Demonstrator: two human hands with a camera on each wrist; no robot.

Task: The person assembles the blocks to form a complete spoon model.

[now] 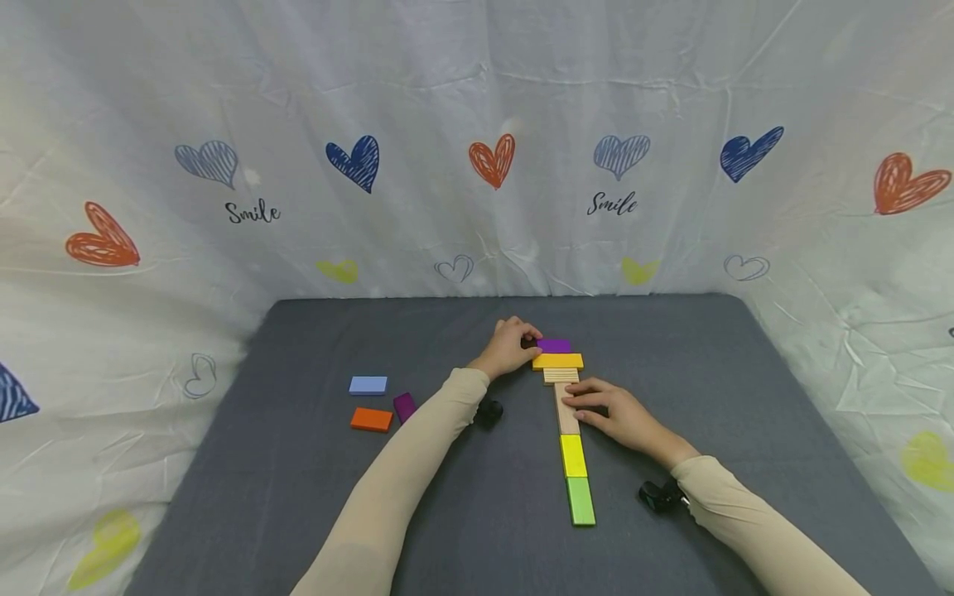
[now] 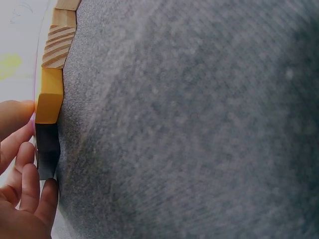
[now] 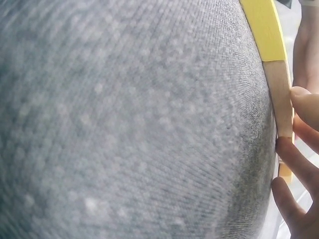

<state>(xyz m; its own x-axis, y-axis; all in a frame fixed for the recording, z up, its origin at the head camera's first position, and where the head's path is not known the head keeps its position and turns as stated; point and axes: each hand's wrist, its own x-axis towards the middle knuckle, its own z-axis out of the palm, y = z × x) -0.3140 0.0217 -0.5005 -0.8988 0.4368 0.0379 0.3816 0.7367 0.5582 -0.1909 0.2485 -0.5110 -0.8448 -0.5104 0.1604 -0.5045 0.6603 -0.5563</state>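
Observation:
My left hand point(image 1: 510, 346) is at the far end of a line of flat blocks and pinches a black block point(image 2: 48, 149) between thumb and fingers. That block lies beside a purple block point(image 1: 555, 346), behind an orange-yellow block point(image 1: 557, 361). A striped wooden block point(image 1: 561, 376) comes just nearer. My right hand point(image 1: 622, 418) rests its fingertips on a plain wooden block point(image 1: 566, 420), with fingers fairly straight. A yellow block point(image 1: 573, 455) and a green block point(image 1: 580, 501) continue the line toward me. Fingers partly hide the black and plain wooden blocks.
Left of the line lie a light blue block point(image 1: 368, 386), an orange block point(image 1: 371, 420) and another purple block point(image 1: 404, 406), partly behind my left sleeve. The grey table point(image 1: 298, 505) ends at a white curtain point(image 1: 417, 83) printed with hearts. A dark wrist camera point(image 1: 659, 497) hangs below the right wrist.

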